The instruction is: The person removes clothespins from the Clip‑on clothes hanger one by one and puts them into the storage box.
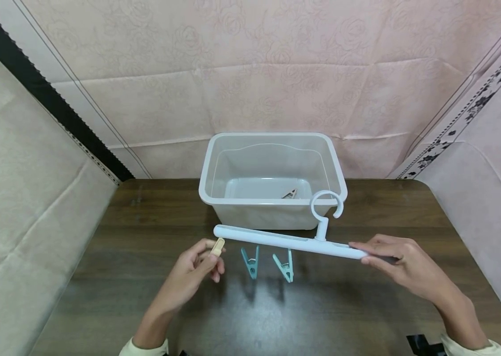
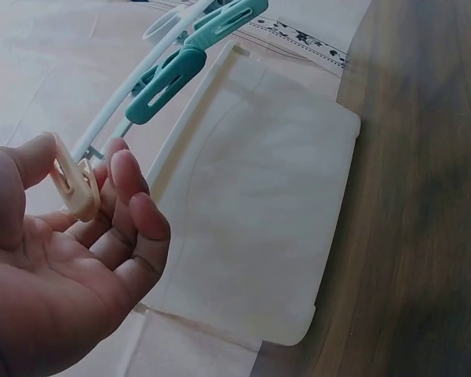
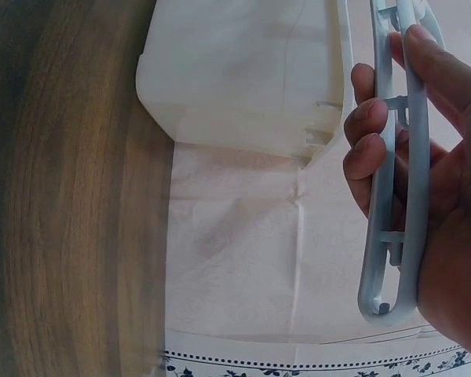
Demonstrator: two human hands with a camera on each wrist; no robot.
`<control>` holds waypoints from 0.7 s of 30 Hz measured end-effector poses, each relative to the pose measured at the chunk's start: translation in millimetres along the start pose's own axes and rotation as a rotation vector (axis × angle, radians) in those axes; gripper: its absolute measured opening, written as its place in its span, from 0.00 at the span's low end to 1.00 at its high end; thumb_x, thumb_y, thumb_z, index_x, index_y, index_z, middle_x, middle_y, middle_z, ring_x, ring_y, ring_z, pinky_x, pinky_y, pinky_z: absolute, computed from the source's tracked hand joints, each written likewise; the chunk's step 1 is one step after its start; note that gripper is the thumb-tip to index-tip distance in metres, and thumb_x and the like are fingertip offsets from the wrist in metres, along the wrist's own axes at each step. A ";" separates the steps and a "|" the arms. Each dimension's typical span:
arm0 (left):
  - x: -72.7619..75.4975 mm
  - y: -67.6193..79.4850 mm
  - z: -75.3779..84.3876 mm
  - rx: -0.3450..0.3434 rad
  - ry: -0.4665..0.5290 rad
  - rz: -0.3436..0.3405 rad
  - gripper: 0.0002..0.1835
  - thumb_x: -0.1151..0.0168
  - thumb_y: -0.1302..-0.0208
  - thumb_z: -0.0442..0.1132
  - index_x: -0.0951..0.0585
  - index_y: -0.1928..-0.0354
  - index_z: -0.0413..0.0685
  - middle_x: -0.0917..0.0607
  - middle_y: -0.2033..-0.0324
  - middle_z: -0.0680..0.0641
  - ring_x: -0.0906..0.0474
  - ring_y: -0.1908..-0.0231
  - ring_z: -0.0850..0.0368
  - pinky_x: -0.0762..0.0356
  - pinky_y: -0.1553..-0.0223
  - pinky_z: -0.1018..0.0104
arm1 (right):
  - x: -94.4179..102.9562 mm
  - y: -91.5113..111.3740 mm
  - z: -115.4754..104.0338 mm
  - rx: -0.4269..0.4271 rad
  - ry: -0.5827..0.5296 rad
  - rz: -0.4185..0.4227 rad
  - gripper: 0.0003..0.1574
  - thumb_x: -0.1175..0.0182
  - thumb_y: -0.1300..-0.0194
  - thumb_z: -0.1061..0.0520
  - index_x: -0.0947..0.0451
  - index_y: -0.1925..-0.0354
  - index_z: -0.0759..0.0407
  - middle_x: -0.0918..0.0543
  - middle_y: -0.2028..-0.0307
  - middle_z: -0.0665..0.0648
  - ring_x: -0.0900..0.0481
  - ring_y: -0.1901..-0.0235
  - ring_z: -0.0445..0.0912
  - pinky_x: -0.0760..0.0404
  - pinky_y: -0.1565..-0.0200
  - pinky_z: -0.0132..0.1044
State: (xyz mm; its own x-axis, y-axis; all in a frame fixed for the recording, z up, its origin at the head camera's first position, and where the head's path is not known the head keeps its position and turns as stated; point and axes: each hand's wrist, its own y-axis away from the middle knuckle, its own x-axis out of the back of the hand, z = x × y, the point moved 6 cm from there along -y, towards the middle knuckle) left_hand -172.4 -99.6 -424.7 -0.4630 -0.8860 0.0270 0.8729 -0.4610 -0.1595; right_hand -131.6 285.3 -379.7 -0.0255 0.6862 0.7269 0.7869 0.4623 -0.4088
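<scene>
My right hand (image 1: 403, 264) grips the right end of a pale blue plastic clothes hanger (image 1: 277, 240), which is held up over the table with its hook on top. Two teal clothespins, the left one (image 1: 251, 264) and the right one (image 1: 285, 268), hang from the hanger's lower side. In the right wrist view, fingers and thumb wrap the hanger's slotted frame (image 3: 382, 204). At the other end, my left hand (image 1: 186, 277) pinches a beige clothespin (image 1: 218, 246) between thumb and fingers, close under the hanger's tip. The left wrist view shows this beige clothespin (image 2: 78, 188) below the teal ones.
Behind the hanger, a light grey plastic bin (image 1: 250, 215) stands at the table's far edge. Inside it lies a small clothespin (image 1: 290, 194). Patterned cloth (image 1: 277, 99) covers the walls around the dark wooden table (image 1: 144, 237). Black tape (image 1: 424, 344) is near my right sleeve.
</scene>
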 end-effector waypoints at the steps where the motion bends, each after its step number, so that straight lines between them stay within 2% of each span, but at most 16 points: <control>1: 1.4 0.3 -0.5 0.014 -0.011 0.018 0.10 0.49 0.24 0.30 0.26 0.50 0.27 0.21 0.69 0.34 0.23 0.73 0.57 0.21 0.67 0.66 | 0.3 0.0 0.2 -0.002 0.001 0.003 0.28 0.28 0.44 0.70 0.15 0.45 0.54 0.17 0.63 0.40 0.25 0.73 0.34 0.28 0.70 0.25; 7: 11.9 3.5 -3.4 0.108 -0.093 0.151 0.12 0.42 0.28 0.30 0.22 0.48 0.29 0.17 0.65 0.39 0.20 0.69 0.51 0.20 0.63 0.64 | 2.1 0.8 3.0 -0.020 0.009 0.018 0.27 0.28 0.44 0.69 0.14 0.46 0.54 0.17 0.63 0.40 0.25 0.72 0.34 0.28 0.70 0.25; 12: 20.1 4.6 -1.4 0.105 -0.148 0.253 0.14 0.35 0.32 0.32 0.21 0.47 0.34 0.14 0.65 0.41 0.18 0.68 0.52 0.18 0.64 0.63 | 0.3 1.5 4.1 -0.014 0.004 0.015 0.29 0.28 0.46 0.71 0.15 0.46 0.54 0.17 0.63 0.39 0.25 0.72 0.34 0.28 0.70 0.25; 17: 26.2 6.2 0.7 0.089 -0.211 0.272 0.12 0.32 0.35 0.33 0.19 0.51 0.35 0.15 0.66 0.41 0.18 0.68 0.53 0.19 0.64 0.64 | -0.5 2.1 4.7 -0.018 0.008 0.013 0.28 0.27 0.45 0.70 0.14 0.46 0.54 0.16 0.63 0.41 0.25 0.72 0.34 0.28 0.69 0.25; 21: 32.1 8.6 2.4 0.091 -0.265 0.277 0.11 0.31 0.36 0.32 0.18 0.53 0.35 0.17 0.69 0.44 0.21 0.70 0.57 0.23 0.68 0.69 | -0.4 1.7 4.3 -0.017 0.007 0.017 0.27 0.27 0.45 0.69 0.14 0.46 0.54 0.16 0.63 0.42 0.25 0.72 0.34 0.28 0.69 0.25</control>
State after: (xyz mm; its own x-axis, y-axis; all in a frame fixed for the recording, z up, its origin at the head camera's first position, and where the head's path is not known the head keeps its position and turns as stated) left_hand -179.4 -132.2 -422.9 -0.1625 -0.9543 0.2507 0.9749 -0.1944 -0.1084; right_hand -132.8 288.2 -383.0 -0.0073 0.6898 0.7240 0.7977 0.4406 -0.4118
